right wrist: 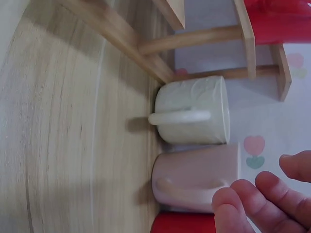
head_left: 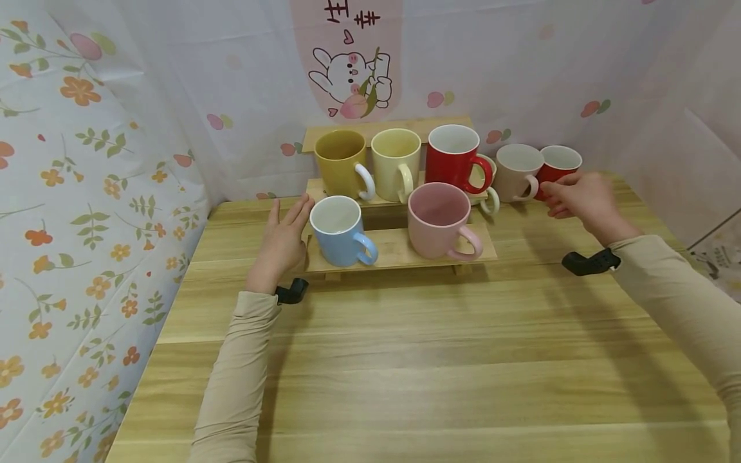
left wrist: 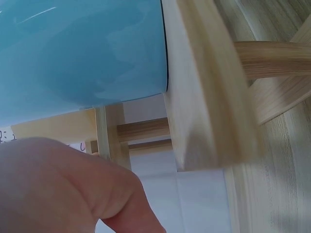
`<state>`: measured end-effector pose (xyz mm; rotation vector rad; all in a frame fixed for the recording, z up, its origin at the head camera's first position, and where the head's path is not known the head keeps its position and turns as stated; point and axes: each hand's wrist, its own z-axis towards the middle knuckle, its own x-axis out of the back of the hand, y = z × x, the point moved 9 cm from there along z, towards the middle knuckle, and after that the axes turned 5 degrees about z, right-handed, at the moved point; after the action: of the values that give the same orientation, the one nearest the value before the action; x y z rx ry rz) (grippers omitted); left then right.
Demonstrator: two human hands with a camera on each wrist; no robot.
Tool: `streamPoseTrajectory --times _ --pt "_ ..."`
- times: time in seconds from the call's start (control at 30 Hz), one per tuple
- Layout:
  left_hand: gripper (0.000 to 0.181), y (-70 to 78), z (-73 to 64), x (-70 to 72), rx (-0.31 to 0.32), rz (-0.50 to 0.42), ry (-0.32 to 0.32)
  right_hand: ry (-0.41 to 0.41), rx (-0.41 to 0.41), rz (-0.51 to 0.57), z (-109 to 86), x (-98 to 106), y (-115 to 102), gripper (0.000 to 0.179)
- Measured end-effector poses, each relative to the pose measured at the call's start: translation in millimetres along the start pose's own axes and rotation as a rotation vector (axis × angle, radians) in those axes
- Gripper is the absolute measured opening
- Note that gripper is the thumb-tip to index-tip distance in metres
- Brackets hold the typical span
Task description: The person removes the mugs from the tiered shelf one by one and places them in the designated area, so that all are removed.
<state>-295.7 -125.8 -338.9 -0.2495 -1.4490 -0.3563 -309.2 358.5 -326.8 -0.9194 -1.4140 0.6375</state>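
My left hand (head_left: pixel 282 241) is at the left end of a stepped wooden rack (head_left: pixel 390 247), fingers spread beside a light blue mug (head_left: pixel 338 238). The left wrist view shows that blue mug (left wrist: pixel 82 53) on its board, with the hand (left wrist: pixel 68 184) holding nothing. At the right, my right hand (head_left: pixel 587 199) is by a red mug (head_left: pixel 550 175) with a white inside, overlapping it in the head view. Its loosely bent fingers (right wrist: pixel 274 194) hold nothing in the right wrist view. A beige mug (head_left: pixel 512 173) stands left of the red one, and a cream mug (right wrist: pixel 192 109) follows.
A pink mug (head_left: pixel 437 222) shares the rack's front step with the blue one. On the step behind stand a mustard mug (head_left: pixel 340 164), a pale yellow mug (head_left: pixel 393 164) and a large red mug (head_left: pixel 448 161). A patterned cloth (head_left: pixel 243 64) hangs behind the wooden table (head_left: pixel 434 373).
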Motion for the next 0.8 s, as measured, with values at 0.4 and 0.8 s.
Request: streamPoseTrajectory --times 0.4,0.8 --pt "0.073 1.2 -0.8 0.5 0.005 -0.016 -0.008 -0.024 0.058 0.034 -10.0 -15.9 -27.7 0.056" --pt "0.072 1.2 -0.5 1.0 0.001 -0.037 0.002 -0.055 0.071 0.011 -12.8 -31.2 -57.1 0.049"
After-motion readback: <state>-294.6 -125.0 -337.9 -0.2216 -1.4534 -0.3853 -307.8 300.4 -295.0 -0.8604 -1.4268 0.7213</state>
